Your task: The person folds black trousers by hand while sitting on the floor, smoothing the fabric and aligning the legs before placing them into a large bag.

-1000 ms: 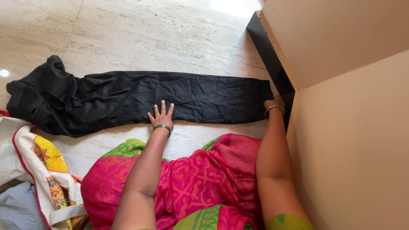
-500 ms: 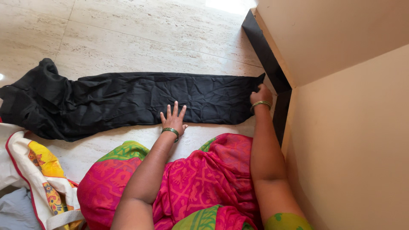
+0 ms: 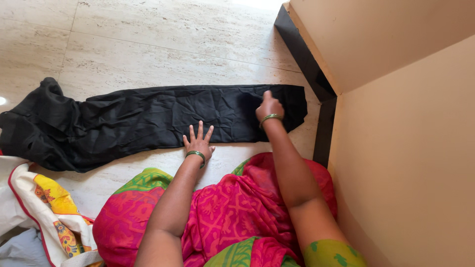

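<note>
A long black garment [image 3: 148,118] lies stretched flat across the pale stone floor, its left end bunched into a heap [image 3: 34,128]. My left hand [image 3: 199,141] lies flat on its near edge with the fingers spread, a green bangle on the wrist. Farther right, near the garment's right end, my right hand [image 3: 269,106] sits on top of the cloth with its fingers curled into the fabric. The garment's right end [image 3: 296,106] reaches past that hand, close to the dark base of the furniture.
A beige cabinet [image 3: 396,123] with a black base [image 3: 302,49] stands at the right, close to the cloth's end. My lap is covered in pink and green fabric [image 3: 232,207]. A white and yellow patterned cloth [image 3: 44,202] lies at the lower left.
My right hand has moved left from the garment's right corner onto the cloth itself. My left hand has stayed flat on the near edge, shifting only slightly.
</note>
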